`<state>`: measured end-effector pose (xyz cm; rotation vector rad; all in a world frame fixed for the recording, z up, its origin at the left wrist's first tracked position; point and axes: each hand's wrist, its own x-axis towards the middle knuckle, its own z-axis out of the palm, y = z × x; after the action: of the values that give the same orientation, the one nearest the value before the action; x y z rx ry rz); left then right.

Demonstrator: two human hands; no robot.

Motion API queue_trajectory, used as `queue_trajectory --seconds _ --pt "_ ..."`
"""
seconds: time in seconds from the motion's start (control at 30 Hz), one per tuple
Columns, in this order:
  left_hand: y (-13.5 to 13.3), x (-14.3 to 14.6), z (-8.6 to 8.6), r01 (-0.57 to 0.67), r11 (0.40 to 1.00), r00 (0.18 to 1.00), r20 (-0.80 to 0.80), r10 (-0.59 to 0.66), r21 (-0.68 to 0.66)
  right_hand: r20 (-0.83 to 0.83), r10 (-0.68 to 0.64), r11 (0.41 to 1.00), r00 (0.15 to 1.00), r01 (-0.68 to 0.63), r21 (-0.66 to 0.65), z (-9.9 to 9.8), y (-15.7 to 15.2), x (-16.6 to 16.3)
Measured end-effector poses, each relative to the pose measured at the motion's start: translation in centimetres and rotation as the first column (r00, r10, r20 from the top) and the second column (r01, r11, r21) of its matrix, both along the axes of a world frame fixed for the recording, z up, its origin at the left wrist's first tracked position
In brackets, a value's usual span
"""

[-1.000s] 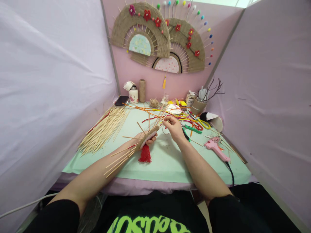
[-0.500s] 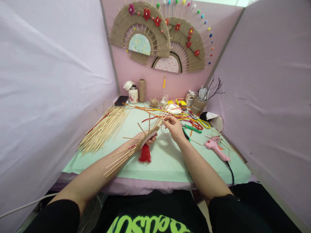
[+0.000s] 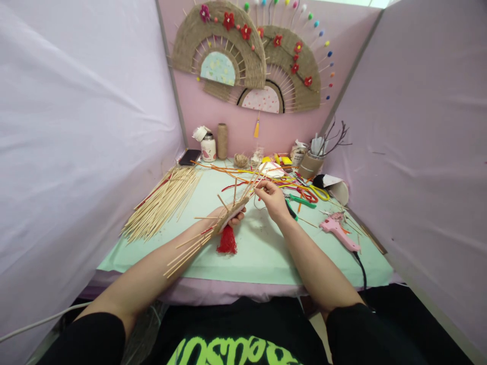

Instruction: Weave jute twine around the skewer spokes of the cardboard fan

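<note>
My left hand (image 3: pixel 233 217) is closed around a small half-round fan piece (image 3: pixel 231 214) wrapped in twine, with thin bamboo sticks (image 3: pixel 188 248) fanning out over my forearm and a red tassel (image 3: pixel 227 241) hanging below it. My right hand (image 3: pixel 272 197) is just to the right, fingers pinched on the end of a thin twine strand (image 3: pixel 257 188) at the upper sticks of the piece. Both hands hover above the pale green mat (image 3: pixel 262 253).
A loose pile of bamboo sticks (image 3: pixel 163 200) lies at the left. Coloured strips and scissors (image 3: pixel 304 195), a pink glue gun (image 3: pixel 337 230) with its black cord, a twine spool (image 3: pixel 222 141), a jar (image 3: pixel 208 148), a phone (image 3: pixel 190 157) and a cup of tools (image 3: pixel 312 162) crowd the back and right. Woven fans (image 3: pixel 247 61) hang on the wall.
Almost nothing has moved; my right hand has shifted very slightly at the sticks and the camera has tipped a touch.
</note>
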<state>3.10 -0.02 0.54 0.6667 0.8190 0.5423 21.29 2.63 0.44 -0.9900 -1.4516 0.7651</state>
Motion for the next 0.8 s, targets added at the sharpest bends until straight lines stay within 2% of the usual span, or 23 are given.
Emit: queue_trajectory --seconds 0.2,0.53,0.7,0.8 --pt "0.02 0.26 0.69 0.020 1.000 0.997 -0.079 -0.021 -0.015 -0.002 -0.005 1.000 1.000 0.004 -0.014 0.00 -0.07 -0.03" --pt "0.36 0.16 0.28 0.028 0.999 0.999 -0.043 -0.029 -0.022 0.022 -0.015 1.000 1.000 0.015 -0.014 0.01 -0.15 -0.01" --pt "0.38 0.23 0.39 0.042 0.999 0.994 -0.099 -0.043 -0.015 0.019 -0.019 1.000 1.000 0.020 -0.015 0.10 -0.26 -0.09" --pt "0.47 0.04 0.00 0.032 0.999 0.998 -0.057 -0.033 -0.015 -0.010 -0.007 0.999 1.000 0.007 -0.032 0.32 -0.51 -0.18"
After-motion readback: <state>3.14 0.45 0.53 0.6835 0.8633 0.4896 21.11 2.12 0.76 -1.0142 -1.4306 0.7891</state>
